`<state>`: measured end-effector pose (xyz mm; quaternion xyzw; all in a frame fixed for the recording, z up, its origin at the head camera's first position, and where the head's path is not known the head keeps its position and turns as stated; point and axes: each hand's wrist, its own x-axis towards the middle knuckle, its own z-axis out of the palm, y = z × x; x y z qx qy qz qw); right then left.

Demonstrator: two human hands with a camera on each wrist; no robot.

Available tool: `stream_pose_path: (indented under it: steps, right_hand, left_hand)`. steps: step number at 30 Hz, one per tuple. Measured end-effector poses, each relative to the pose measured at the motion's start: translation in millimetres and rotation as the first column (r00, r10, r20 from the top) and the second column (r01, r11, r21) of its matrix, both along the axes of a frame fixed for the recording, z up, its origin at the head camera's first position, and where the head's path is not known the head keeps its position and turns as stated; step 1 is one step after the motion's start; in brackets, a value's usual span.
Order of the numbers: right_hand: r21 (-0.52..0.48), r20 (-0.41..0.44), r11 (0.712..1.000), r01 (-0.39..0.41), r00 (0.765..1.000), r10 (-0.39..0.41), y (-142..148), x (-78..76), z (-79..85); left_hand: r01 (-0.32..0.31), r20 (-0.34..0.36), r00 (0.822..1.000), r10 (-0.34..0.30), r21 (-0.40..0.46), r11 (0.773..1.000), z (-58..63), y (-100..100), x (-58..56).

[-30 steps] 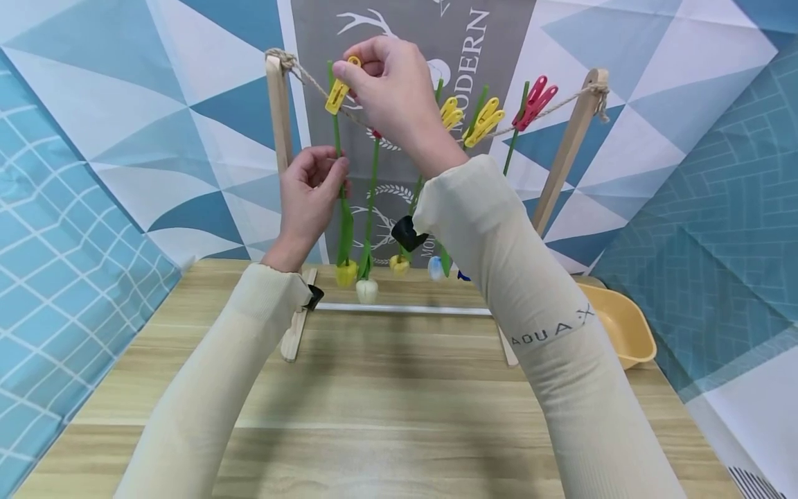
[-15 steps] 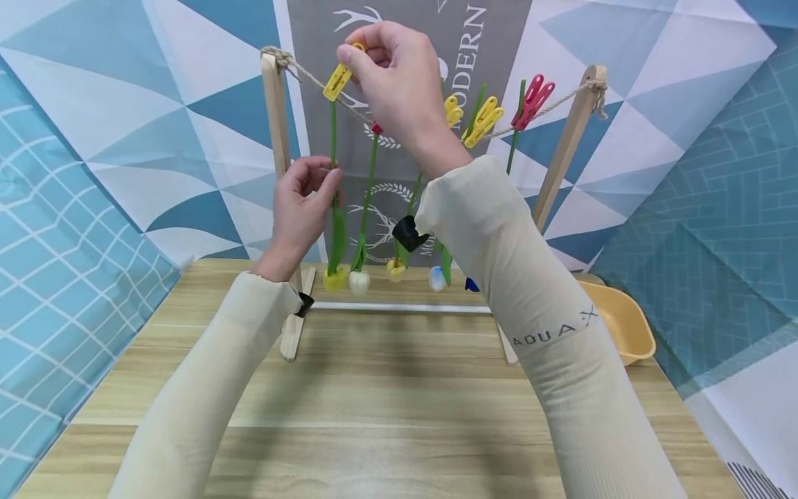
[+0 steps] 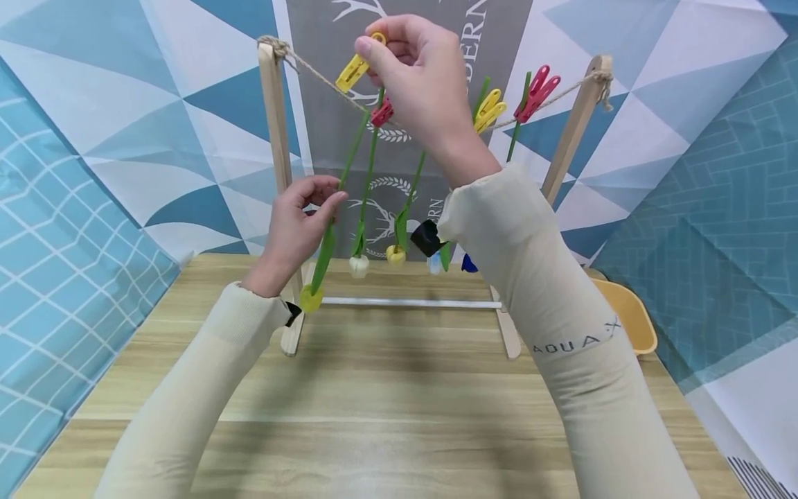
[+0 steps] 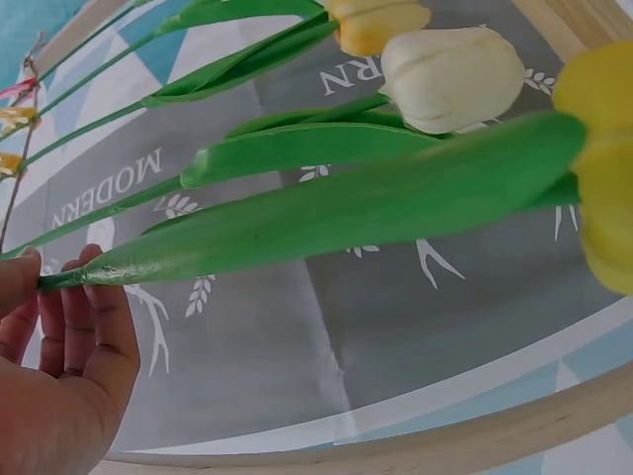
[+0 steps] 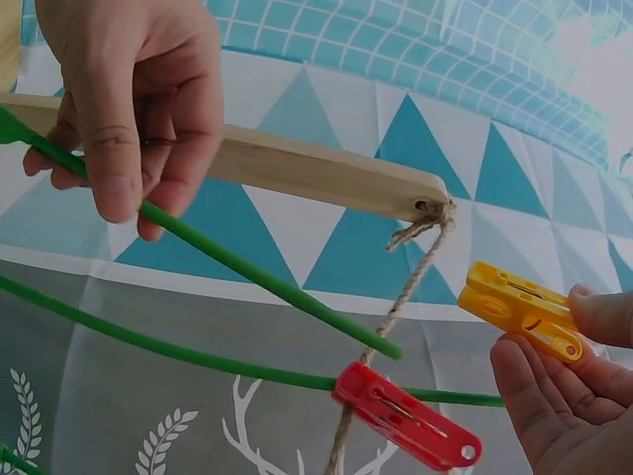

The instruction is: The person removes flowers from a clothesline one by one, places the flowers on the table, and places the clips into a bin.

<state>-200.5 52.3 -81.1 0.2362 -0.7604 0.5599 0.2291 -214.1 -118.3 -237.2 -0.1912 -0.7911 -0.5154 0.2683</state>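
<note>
My left hand (image 3: 299,222) pinches the green stem of a yellow tulip (image 3: 311,299), which tilts with its bloom down and left. The stem's bare tip (image 5: 381,346) overlaps the twine (image 5: 410,277) in the right wrist view. Between thumb and fingers my right hand (image 3: 430,83) holds a yellow clothespin (image 5: 519,302), apart from both twine and stem. Just beside them a red clothespin (image 5: 401,416) grips another stem on the twine, the one of a white tulip (image 4: 453,79) hanging head down. The left wrist view shows the yellow tulip's long leaf (image 4: 346,213).
Wooden posts (image 3: 274,118) hold the twine at both ends, and a white rod (image 3: 405,303) joins their feet. Further right hang pale yellow (image 3: 395,255), light blue (image 3: 434,263) and dark blue (image 3: 469,263) flowers. A yellow basin (image 3: 630,312) stands at the table's right.
The yellow clothespin has come off the stem and twine, moving up and right in my right hand. My left hand has lowered, and the yellow tulip now leans, bloom swung left.
</note>
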Motion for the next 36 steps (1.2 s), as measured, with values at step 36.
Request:
stream_pose_path:
  steps: [36]
  right_hand:
    - [-0.454, 0.211, 0.887, 0.085, 0.977, 0.014, 174, 51.1, -82.3]
  left_hand:
    - [0.126, -0.066, 0.962, -0.263, -0.752, 0.647, -68.2, 53, 71.9]
